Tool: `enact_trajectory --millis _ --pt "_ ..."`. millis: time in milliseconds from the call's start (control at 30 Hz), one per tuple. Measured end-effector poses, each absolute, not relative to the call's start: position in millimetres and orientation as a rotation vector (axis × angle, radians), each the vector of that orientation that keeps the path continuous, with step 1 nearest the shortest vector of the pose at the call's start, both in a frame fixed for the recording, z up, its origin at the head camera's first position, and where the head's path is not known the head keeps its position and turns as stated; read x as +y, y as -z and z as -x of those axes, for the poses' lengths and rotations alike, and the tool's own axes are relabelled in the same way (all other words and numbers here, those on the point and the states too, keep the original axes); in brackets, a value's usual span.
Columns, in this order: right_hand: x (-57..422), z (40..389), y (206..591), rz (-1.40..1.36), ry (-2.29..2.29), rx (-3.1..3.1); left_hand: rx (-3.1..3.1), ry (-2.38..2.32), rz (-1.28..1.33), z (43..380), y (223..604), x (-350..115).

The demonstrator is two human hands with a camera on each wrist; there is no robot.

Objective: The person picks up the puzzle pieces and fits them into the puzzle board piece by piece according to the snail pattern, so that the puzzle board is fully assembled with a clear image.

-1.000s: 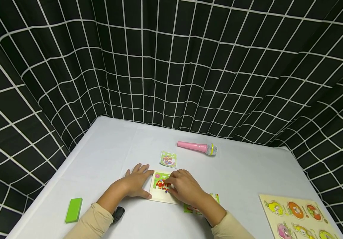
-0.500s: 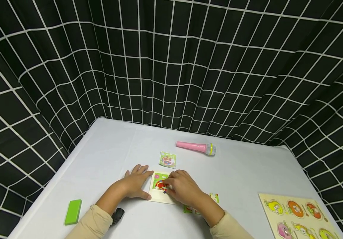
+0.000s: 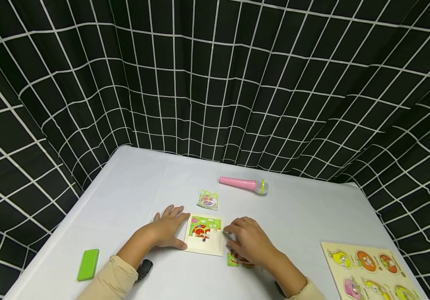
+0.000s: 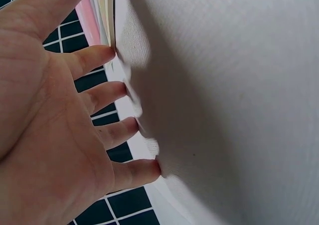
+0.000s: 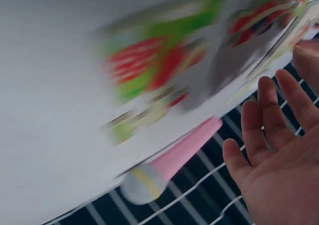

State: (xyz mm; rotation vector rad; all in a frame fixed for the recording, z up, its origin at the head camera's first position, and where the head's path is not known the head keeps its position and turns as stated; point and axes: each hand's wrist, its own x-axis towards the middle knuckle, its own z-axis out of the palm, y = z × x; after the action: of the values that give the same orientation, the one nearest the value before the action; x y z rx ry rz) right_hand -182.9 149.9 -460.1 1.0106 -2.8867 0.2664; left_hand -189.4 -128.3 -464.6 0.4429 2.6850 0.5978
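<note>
A pale jigsaw tray (image 3: pixel 202 247) lies on the white table, its upper part filled with pieces showing a red and green picture (image 3: pixel 201 230). Along the tray's left side my left hand (image 3: pixel 166 229) is spread, thumb and index finger at the edge; in the left wrist view the fingertips rest on the cloth. My right hand (image 3: pixel 254 241) is just right of the tray with loosely bent fingers and nothing visible in its grasp. Loose jigsaw pieces (image 3: pixel 232 259) lie below that hand, partly covered by it. The right wrist view shows more loose pieces (image 5: pixel 134 60), blurred.
Behind the tray lies a small picture card (image 3: pixel 208 200), with a pink toy microphone (image 3: pixel 239 183) farther back. A green block (image 3: pixel 88 265) is at the left. At the right front sits a wooden fruit puzzle board (image 3: pixel 329 250). Black gridded curtains (image 3: pixel 185 83) surround the table.
My right hand has left the jigsaw piece it was fingering on the tray and moved right, over the loose pieces, uncovering the tray's right side. My left hand stays at the tray's edge.
</note>
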Motion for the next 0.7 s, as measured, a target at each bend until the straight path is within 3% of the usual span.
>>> enact_trajectory --millis 367,700 --pt "221.5 175.3 458.6 -0.667 -0.336 -2.972 2.673 -0.570 -0.451 193.2 461.2 -129.7" --pt "244.1 168.9 468.6 -0.600 -0.366 -3.075 2.664 -0.598 -0.457 194.3 466.5 -129.1"
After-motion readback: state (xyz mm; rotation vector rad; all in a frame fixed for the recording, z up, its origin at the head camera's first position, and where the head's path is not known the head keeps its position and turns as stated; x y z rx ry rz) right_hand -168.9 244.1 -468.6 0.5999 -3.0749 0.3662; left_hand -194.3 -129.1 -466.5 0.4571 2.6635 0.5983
